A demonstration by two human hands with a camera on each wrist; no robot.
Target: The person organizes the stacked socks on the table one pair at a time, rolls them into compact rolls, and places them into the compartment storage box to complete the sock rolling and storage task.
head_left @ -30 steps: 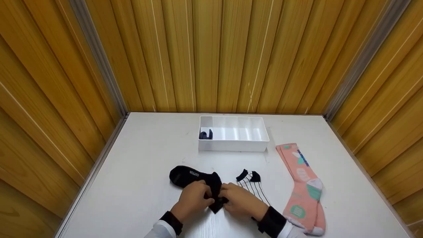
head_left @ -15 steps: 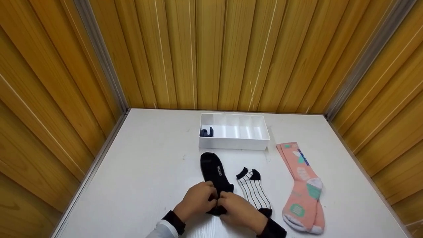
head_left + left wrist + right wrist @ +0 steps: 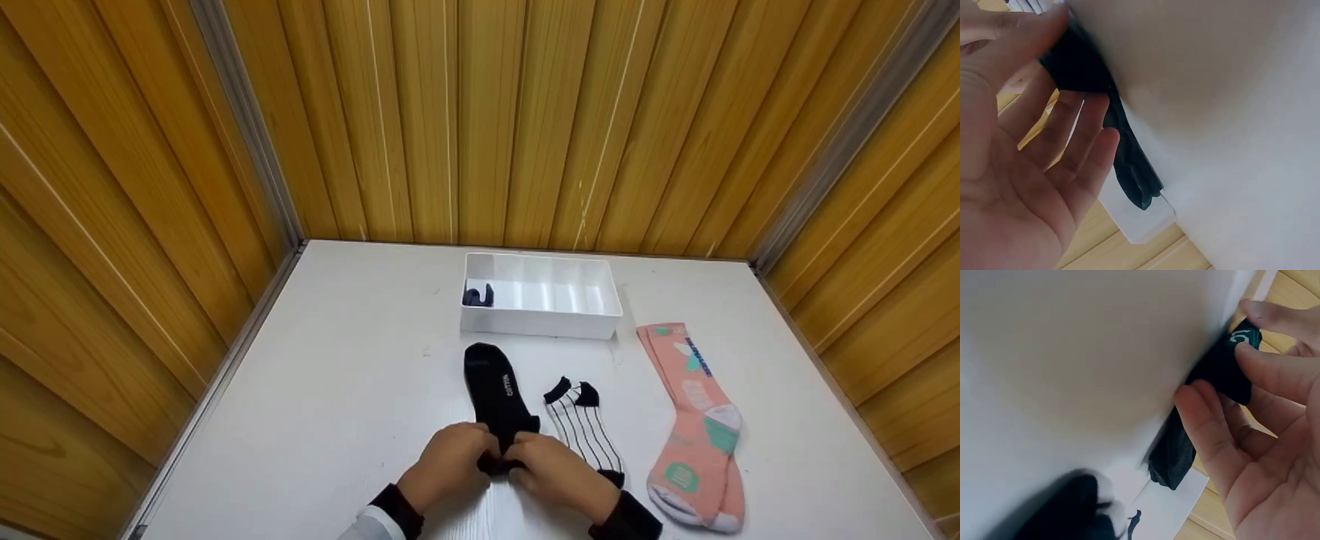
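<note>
A black sock (image 3: 495, 390) with white COTTON lettering lies on the table, its toe pointing toward the white box. At the near, cuff end, my left hand (image 3: 454, 461) pinches its left side between thumb and fingers. My right hand (image 3: 562, 476) pinches the same end from the right. The left wrist view has the black cloth (image 3: 1081, 64) under the thumb, the lower fingers spread below. White lettering shows on the sock (image 3: 1216, 374) beside my right thumb in the right wrist view. A striped sock (image 3: 585, 431) with black ends lies just right of my right hand.
A white box (image 3: 540, 324) stands beyond the hands, with a small dark folded item (image 3: 478, 295) in its left end. Pink patterned socks (image 3: 694, 435) lie at the right. Wood-patterned walls (image 3: 480, 127) enclose the white table (image 3: 352, 337) at the back and sides.
The black sock has turned from pointing left to pointing away toward the box. Both hands have stayed at its cuff end, and its near end now looks shorter and folded.
</note>
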